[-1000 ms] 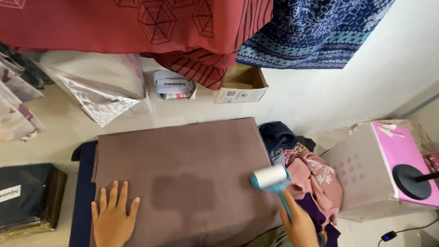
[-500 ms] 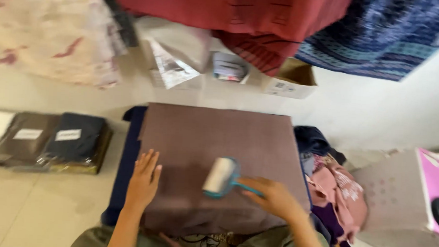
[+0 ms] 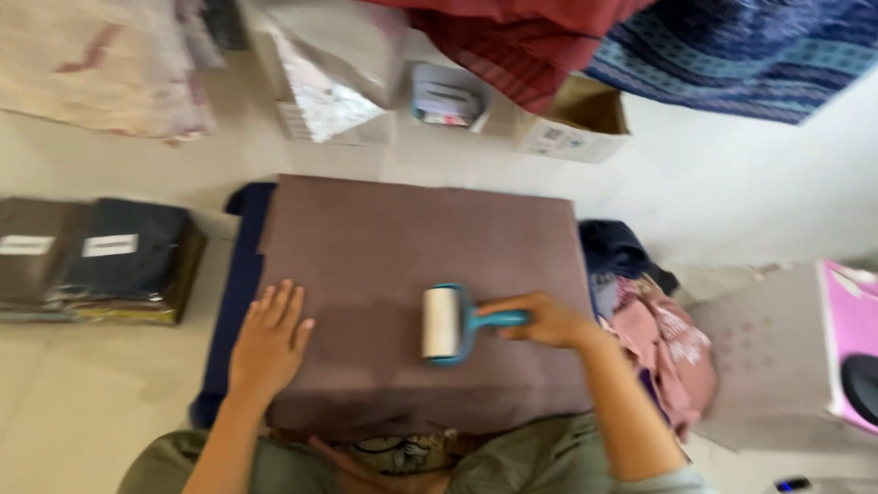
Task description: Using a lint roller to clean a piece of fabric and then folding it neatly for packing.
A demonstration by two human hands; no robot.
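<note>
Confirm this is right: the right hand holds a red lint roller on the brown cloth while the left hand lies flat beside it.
Not quite. In the head view the lint roller is teal with a white roll, not red. The right hand holds it on the brown cloth; the left hand lies flat.

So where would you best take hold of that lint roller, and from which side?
By its teal handle, from the person's right. The lint roller lies on the brown cloth with its white drum to the left and the handle sticking out to the right, where the right hand wraps it. The drum is probably sticky and must roll, so it is best left free.
</note>
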